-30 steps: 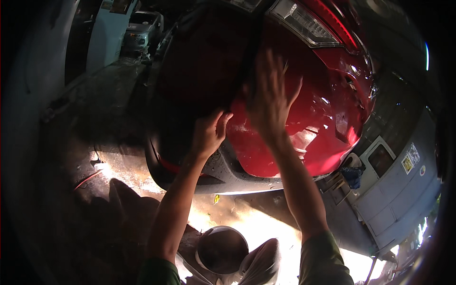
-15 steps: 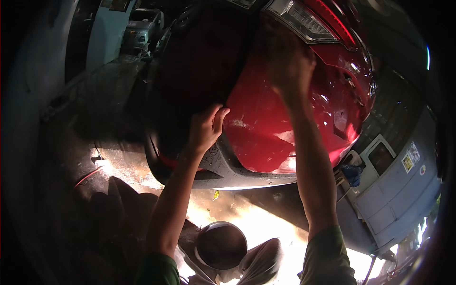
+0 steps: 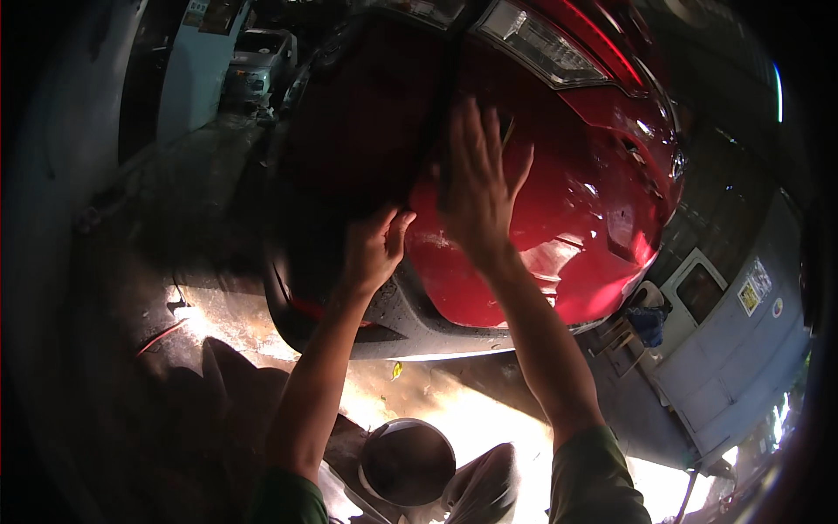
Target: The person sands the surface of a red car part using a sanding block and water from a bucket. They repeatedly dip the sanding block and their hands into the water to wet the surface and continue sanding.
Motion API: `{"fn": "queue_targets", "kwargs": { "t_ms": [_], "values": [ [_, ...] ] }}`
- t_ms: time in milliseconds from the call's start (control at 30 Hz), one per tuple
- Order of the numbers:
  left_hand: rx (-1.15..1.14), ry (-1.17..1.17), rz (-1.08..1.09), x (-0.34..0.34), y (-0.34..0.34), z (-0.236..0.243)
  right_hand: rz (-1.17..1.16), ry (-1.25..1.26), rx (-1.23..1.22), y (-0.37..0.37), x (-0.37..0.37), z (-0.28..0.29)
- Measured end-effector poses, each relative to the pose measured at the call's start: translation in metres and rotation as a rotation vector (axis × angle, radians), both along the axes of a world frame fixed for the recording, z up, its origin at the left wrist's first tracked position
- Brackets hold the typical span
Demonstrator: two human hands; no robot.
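Before me is the rear corner of a red car, its bumper (image 3: pixel 559 196) scuffed with pale marks at the lower left. My right hand (image 3: pixel 480 179) lies flat against this red bodywork below the tail lamp (image 3: pixel 541 44), fingers stretched and thumb spread. A small dark edge with a yellowish line shows beside its fingers; whether the palm covers a pad cannot be made out. My left hand (image 3: pixel 377 249) is closed, thumb against bent fingers, at the bumper's shaded left part. Anything inside that hand is hidden.
A round dark bucket (image 3: pixel 408 463) stands between my knees. Under the bumper a yellow leaf (image 3: pixel 397 371) lies on the sunlit floor. At right are a grey vehicle body (image 3: pixel 733 341) and blue cloth (image 3: pixel 648 325). A red cable (image 3: pixel 161 338) lies at left.
My right hand has moved down and left across the red bodywork, from near the tail lamp. My left hand stays almost in place. The view has shifted slightly.
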State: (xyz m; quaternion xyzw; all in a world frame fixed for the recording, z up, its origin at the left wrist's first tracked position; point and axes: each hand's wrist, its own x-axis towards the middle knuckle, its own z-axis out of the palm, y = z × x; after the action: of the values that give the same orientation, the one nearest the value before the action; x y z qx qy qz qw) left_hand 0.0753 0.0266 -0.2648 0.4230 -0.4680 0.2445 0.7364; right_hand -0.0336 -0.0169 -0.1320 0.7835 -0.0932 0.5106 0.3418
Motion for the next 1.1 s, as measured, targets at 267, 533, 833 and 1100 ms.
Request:
{"fn": "queue_targets", "kwargs": {
  "t_ms": [267, 533, 833, 1100],
  "values": [
    [0.032, -0.021, 0.000, 0.005, 0.000, -0.008, 0.057, -0.051, 0.006, -0.001, 0.001, 0.001],
    [0.022, 0.038, -0.032, -0.007, 0.000, 0.001, 0.062, -0.051, 0.038, -0.003, 0.018, 0.039],
    [0.026, 0.043, -0.042, -0.015, -0.007, 0.005, -0.018, -0.166, 0.036, -0.005, 0.023, 0.046],
    [0.072, -0.004, -0.012, 0.000, -0.003, -0.005, 0.028, -0.011, 0.062, 0.002, 0.001, 0.002]
  ]
}}
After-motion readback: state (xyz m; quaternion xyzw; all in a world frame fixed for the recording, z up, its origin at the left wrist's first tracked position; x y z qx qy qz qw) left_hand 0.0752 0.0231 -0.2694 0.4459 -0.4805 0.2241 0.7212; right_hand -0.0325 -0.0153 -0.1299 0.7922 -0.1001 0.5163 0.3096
